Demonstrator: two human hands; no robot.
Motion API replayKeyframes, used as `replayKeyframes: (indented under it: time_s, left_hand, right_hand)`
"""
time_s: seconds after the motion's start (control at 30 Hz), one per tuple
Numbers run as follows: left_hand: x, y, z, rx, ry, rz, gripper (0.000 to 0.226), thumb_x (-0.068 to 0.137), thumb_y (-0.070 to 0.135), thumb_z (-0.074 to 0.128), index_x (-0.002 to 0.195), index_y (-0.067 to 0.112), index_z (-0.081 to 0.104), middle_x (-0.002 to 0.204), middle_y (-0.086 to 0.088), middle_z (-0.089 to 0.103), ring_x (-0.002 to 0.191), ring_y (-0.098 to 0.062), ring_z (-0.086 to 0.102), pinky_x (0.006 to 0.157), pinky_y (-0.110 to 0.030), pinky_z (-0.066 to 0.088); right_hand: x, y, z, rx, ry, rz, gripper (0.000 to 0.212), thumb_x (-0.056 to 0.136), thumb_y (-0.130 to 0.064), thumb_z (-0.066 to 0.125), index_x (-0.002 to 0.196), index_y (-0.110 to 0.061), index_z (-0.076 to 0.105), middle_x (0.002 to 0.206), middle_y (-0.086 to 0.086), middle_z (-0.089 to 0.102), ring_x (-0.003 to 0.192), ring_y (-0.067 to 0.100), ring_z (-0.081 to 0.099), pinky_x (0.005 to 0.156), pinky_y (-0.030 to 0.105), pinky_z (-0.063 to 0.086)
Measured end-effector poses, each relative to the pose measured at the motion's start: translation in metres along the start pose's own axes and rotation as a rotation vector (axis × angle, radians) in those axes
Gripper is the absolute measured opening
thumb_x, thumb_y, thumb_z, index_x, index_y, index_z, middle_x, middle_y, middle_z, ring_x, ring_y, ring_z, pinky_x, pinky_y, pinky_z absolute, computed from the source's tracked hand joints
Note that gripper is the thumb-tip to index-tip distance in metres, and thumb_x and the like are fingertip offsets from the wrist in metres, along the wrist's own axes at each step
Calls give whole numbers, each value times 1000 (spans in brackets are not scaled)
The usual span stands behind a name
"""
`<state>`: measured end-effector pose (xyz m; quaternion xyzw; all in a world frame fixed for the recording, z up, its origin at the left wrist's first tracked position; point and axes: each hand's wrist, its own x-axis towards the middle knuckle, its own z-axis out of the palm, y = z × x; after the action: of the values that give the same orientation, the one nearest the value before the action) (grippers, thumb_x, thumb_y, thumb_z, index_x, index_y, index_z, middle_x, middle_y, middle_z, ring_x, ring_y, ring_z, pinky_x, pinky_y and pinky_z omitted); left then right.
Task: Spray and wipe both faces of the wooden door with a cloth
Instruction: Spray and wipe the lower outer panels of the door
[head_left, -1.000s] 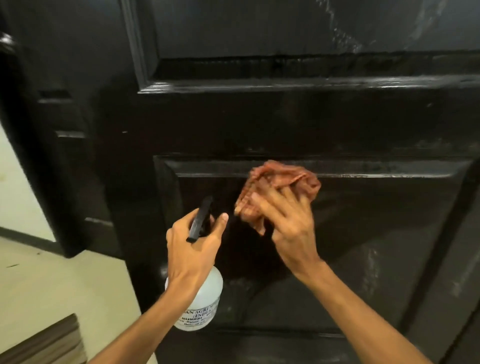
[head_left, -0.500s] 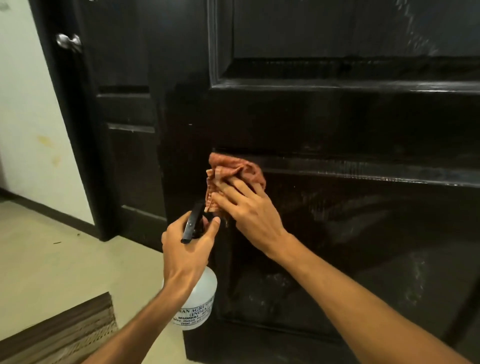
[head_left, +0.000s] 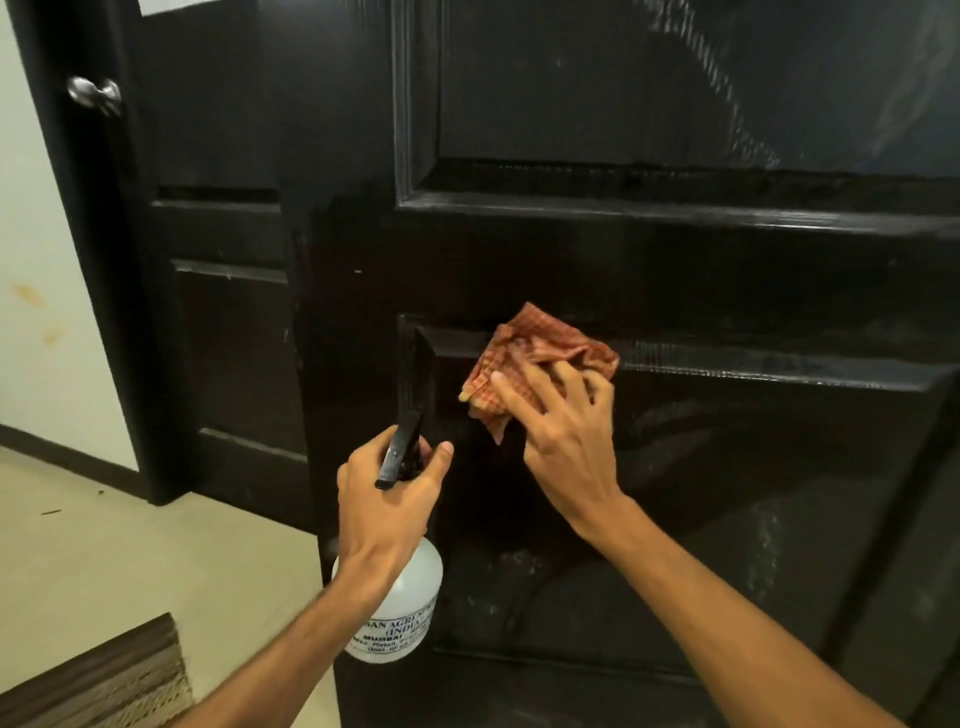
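Right hand (head_left: 569, 447) is on the door (head_left: 649, 270), fingers (head_left: 519, 397) spread, pressing the bunched checked cloth (head_left: 540, 345) flat against the wood. The cloth sits at 12 o'clock from the palm, right on the top moulding of the lower panel (head_left: 753, 493), close to the panel's 10 o'clock corner. That moulding is the long axis, running 9 to 3 across the view with a slight drop toward 3. The bulk of the panel lies at 3 to 5 o'clock from the cloth. Hazy streaks and dull patches show there, most likely spray film not yet wiped. My read is that the next stroke goes toward 3 along the moulding, then works down. Very little is left to cover at 9, only the panel edge and the side rail. Left hand (head_left: 384, 499) is at 7 o'clock from the cloth, curled round the neck of the spray bottle (head_left: 397, 592), thumb up beside the black sprayer head (head_left: 400, 449), nozzle aimed at the door. It is held just off the surface, not touching as far as I can tell. So the right hand is the working one and the nearer of the two. The left only needs to keep clear of the stroke. Risk: the cloth is bunched, so contact is uneven and may skip the moulding groove. Door knob (head_left: 93, 96) is far off at 10 o'clock, not involved. The other face is out of sight, so I can't judge it.
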<state>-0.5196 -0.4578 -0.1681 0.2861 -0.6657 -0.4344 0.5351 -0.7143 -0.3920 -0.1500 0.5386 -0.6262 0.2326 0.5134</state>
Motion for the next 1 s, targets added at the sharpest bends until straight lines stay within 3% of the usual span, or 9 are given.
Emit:
replayKeyframes:
  time_s: [0.1, 0.23, 0.37, 0.4, 0.5, 0.53, 0.7, 0.83, 1.0]
  left_hand:
    - [-3, 10, 13, -25, -21, -4, 24, 91, 22, 80, 75, 14, 64, 59, -2, 61, 46, -14, 57, 44, -24, 46]
    - [-3, 19, 26, -34, -60, -9, 22, 92, 23, 80, 78, 13, 65, 64, -10, 63, 48, -12, 57, 42, -23, 46]
    - [-1, 33, 46, -15, -102, 32, 24, 91, 24, 80, 74, 17, 65, 64, -12, 65, 50, -16, 58, 45, -26, 48]
    - [-2, 37, 53, -12, -112, 37, 24, 91, 24, 80, 73, 17, 65, 65, -13, 66, 50, -19, 58, 45, -26, 49]
    - [-2, 47, 76, -14, -153, 52, 23, 92, 23, 79, 75, 14, 66, 70, -17, 69, 52, -22, 60, 41, -24, 48]
    - [-3, 48, 85, -11, -163, 47, 23, 92, 23, 80, 75, 14, 66, 70, -17, 69, 54, -23, 61, 41, -24, 48]
    - [-19, 69, 156, -51, -301, 19, 25, 91, 25, 80, 71, 23, 65, 77, -16, 71, 61, -21, 61, 42, -24, 47]
    - [-35, 99, 212, -95, -397, 7, 23, 92, 24, 80, 77, 12, 66, 80, -19, 72, 47, -13, 56, 41, -22, 45]
    - [-39, 132, 256, -114, -462, 37, 24, 91, 25, 80, 79, 10, 66, 80, -19, 73, 44, -16, 54, 40, -23, 44]
  right_hand:
    - [3, 32, -11, -42, 8, -90, 45, 101, -15, 40, 138, -24, 64, 145, 5, 59, 121, 32, 55, 94, 48, 39]
    - [-39, 53, -16, -78, 150, 313, 50, 93, -8, 55, 137, -26, 65, 144, 5, 59, 120, 35, 55, 92, 51, 43]
    - [-63, 87, -27, -110, 82, 121, 53, 86, -4, 63, 135, -25, 66, 141, 16, 57, 115, 37, 56, 84, 51, 48]
    - [-63, 106, -33, -104, 132, 175, 52, 86, -3, 65, 134, -24, 68, 138, 16, 58, 112, 37, 57, 82, 49, 49]
    - [-64, 149, -49, 45, 406, 766, 49, 88, -3, 65, 134, -21, 68, 131, 13, 56, 106, 34, 54, 91, 39, 48]
    - [-66, 158, -53, 72, 447, 842, 48, 88, -3, 64, 134, -20, 68, 128, 13, 55, 107, 33, 53, 94, 35, 45]
    - [-100, 193, -77, -41, 151, 404, 53, 84, -2, 69, 133, -23, 69, 131, 10, 54, 112, 28, 50, 85, 30, 48]
    - [-101, 252, -108, 204, 471, 889, 39, 91, -3, 66, 125, -20, 73, 110, -4, 54, 92, 25, 63, 80, 40, 57]
    - [-75, 297, -143, 244, 702, 889, 41, 90, -2, 66, 124, -25, 74, 104, -5, 55, 91, 18, 65, 82, 42, 59]
